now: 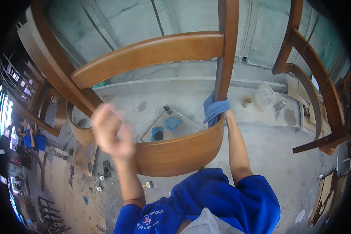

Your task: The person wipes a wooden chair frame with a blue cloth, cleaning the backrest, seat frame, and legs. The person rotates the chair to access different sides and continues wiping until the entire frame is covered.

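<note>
A brown wooden chair frame [175,158] hangs in front of me, with a curved band nearest my body and a crossbar [152,54] farther off between two posts. My right hand [227,114] wraps a blue cloth [215,108] around the right post, just beyond the curved band; the cloth and post hide most of its fingers. By the left post, at the left end of the curved band, is my left hand [111,132]. Motion smears its fingers, and whether it touches the wood is unclear.
Another wooden frame [319,78] hangs at the right. Beyond the band, a ledge holds a blue rag [172,123], a white plastic jug [265,96], a cup [247,101] and a spray gun [279,107]. A brush [149,185] lies low. At far left, another person [33,139] wears blue.
</note>
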The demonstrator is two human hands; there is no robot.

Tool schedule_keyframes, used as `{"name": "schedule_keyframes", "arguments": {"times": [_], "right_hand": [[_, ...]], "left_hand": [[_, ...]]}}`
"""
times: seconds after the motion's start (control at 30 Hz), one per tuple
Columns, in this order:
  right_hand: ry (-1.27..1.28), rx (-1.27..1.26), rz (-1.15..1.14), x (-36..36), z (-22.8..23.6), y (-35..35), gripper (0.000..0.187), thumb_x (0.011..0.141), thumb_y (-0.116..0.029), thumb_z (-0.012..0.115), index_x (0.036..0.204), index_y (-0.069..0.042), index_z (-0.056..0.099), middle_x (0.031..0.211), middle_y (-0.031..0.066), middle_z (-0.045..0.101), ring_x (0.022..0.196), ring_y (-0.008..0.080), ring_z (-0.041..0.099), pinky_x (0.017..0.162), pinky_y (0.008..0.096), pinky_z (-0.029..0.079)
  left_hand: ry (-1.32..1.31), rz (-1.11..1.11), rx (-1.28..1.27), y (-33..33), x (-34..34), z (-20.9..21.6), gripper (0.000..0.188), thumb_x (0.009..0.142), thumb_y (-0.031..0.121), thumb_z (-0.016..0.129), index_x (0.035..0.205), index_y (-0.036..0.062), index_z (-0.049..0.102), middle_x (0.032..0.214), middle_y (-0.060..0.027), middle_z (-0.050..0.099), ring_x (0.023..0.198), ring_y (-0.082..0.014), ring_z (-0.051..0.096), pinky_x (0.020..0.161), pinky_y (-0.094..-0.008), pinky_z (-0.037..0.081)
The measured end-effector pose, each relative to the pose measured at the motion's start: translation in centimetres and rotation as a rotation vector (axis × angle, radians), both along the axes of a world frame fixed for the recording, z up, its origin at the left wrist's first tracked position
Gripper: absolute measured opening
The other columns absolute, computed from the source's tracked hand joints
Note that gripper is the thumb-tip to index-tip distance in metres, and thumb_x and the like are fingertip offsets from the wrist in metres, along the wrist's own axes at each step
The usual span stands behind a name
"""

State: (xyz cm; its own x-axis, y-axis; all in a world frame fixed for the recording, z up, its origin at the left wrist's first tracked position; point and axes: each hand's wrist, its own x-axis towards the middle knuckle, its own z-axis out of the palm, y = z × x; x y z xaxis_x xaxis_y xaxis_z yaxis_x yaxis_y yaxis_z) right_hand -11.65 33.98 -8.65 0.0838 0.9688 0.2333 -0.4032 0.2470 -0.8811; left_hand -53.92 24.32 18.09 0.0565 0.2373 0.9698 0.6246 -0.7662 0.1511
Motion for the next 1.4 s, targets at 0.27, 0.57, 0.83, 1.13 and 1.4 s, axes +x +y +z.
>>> {"name": "schedule_keyframes", "arguments": {"times": [0.27, 0.57, 0.83, 1.13, 1.4], "right_hand": [[0.149, -0.02, 0.25, 0.9, -3.1, 5.5, 0.036, 0.101, -0.034, 0.072, 0.125, -0.007, 0.063, 0.104, 0.0058, 0.069, 0.086, 0.0186, 0.068, 0.073, 0.0354, 0.059], [-0.178, -0.14, 0.054, 3.8, 8.9, 4.0, 0.043, 0.105, -0.035, 0.066, 0.135, -0.005, 0.058, 0.116, 0.0079, 0.067, 0.098, 0.0196, 0.066, 0.084, 0.0359, 0.058], [-0.099, -0.197, 0.055, 9.5, 9.0, 4.3, 0.045, 0.107, -0.031, 0.064, 0.142, -0.004, 0.054, 0.122, 0.0075, 0.065, 0.105, 0.018, 0.064, 0.09, 0.0341, 0.055], [0.059, -0.212, -0.042, 2.1, 4.1, 0.4, 0.048, 0.109, -0.026, 0.06, 0.15, -0.004, 0.049, 0.13, 0.007, 0.063, 0.112, 0.0161, 0.061, 0.097, 0.0322, 0.052], [-0.233, -0.113, -0.255, 0.7, 7.2, -4.2, 0.053, 0.11, -0.022, 0.058, 0.158, -0.001, 0.045, 0.14, 0.0093, 0.06, 0.12, 0.0174, 0.058, 0.106, 0.0316, 0.048]], "left_hand": [[-0.472, -0.441, -0.752, 8.5, -13.3, -3.1, 0.08, 0.093, 0.026, 0.083, 0.157, 0.0, 0.044, 0.108, -0.0137, 0.07, 0.106, -0.0237, 0.066, 0.1, -0.0382, 0.052], [-0.604, -0.41, -0.665, 8.1, -12.6, -6.1, 0.074, 0.092, 0.013, 0.076, 0.154, -0.008, 0.042, 0.094, -0.0116, 0.068, 0.085, -0.02, 0.065, 0.086, -0.034, 0.055], [-0.632, -0.523, -0.726, 11.5, -10.2, -6.0, 0.072, 0.091, 0.008, 0.074, 0.154, -0.0077, 0.043, 0.094, -0.0113, 0.067, 0.085, -0.0197, 0.065, 0.083, -0.0337, 0.055], [-0.621, -0.446, -0.65, 12.4, -10.0, -6.2, 0.064, 0.094, 0.006, 0.072, 0.15, -0.0117, 0.048, 0.091, -0.0109, 0.068, 0.081, -0.0186, 0.064, 0.082, -0.0317, 0.053], [-0.703, -0.374, -0.64, 12.2, -9.7, -7.0, 0.048, 0.095, 0.007, 0.073, 0.135, -0.0112, 0.056, 0.09, -0.0101, 0.069, 0.082, -0.0175, 0.065, 0.081, -0.0317, 0.053]]}}
